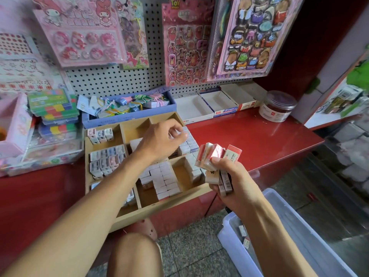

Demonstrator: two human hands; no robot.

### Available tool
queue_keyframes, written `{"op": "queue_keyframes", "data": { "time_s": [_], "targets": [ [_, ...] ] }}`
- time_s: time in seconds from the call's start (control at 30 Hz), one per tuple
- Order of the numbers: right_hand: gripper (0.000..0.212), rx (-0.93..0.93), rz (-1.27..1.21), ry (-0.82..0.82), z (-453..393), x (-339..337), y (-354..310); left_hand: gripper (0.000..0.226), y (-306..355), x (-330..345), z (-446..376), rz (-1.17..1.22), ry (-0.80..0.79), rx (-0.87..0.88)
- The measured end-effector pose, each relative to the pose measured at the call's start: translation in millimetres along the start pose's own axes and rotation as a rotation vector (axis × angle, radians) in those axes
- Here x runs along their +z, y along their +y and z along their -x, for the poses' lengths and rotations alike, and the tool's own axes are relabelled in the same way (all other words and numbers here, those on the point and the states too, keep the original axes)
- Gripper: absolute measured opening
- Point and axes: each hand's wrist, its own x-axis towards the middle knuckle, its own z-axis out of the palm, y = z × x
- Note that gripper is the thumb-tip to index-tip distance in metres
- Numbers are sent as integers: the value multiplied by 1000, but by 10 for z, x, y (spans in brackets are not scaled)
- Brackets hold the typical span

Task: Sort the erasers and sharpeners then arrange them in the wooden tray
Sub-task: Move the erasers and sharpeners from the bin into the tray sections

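Observation:
A wooden tray (157, 206) with several compartments lies on the red counter. Its left compartments hold grey sharpeners (106, 158), the middle one rows of white erasers (161, 180). My left hand (161, 140) reaches over the tray's right middle compartment, fingers curled, pinching a small eraser above a stack of blue-white erasers (188, 144). My right hand (229, 176) hovers at the tray's right edge and grips a bunch of red-and-white boxed erasers (215, 156).
A clear plastic bin (279, 226) with a few erasers stands on the floor at lower right. A purple tray (127, 108), several white cardboard boxes (199, 108) and a round jar (277, 106) line the back of the counter (249, 140). Sticker sheets hang on the pegboard.

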Motion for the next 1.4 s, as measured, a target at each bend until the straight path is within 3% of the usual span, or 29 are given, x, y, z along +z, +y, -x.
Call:
{"op": "queue_keyframes", "data": {
  "time_s": [0.1, 0.23, 0.43, 0.57, 0.67, 0.73, 0.8, 0.97, 1.13, 1.4],
  "targets": [
    [16, 6, 56, -29, 16, 71, 6, 14, 189, -103, 192, 359, -233, -31],
    [21, -7, 62, -56, 41, 170, 8, 22, 241, -223, 368, 499, -367, -38],
    [9, -39, 29, -27, 105, 430, 20, 13, 243, -368, 509, 477, -272, -157],
    [13, -51, 32, 8, 140, 569, 50, 18, 228, -431, 595, 471, -174, -207],
    [10, -29, 1, 36, 177, 559, 97, 30, 143, -509, 683, 353, -149, -172],
    [3, -8, -4, 64, 208, 502, 129, 23, 31, -571, 763, 244, -122, -139],
    [9, 7, -2, 85, 242, 438, 152, 13, -91, -608, 852, 140, -109, -136],
    [27, 23, -24, 96, 313, 381, 179, 21, -278, -526, 1007, -103, -131, -157],
    [13, 12, 8, 88, 345, 349, 175, 17, -266, -440, 987, -274, -105, -118],
    [6, 31, -6, 40, 391, 359, 196, 20, -233, -414, 913, -480, -227, -48]
  ]
}}
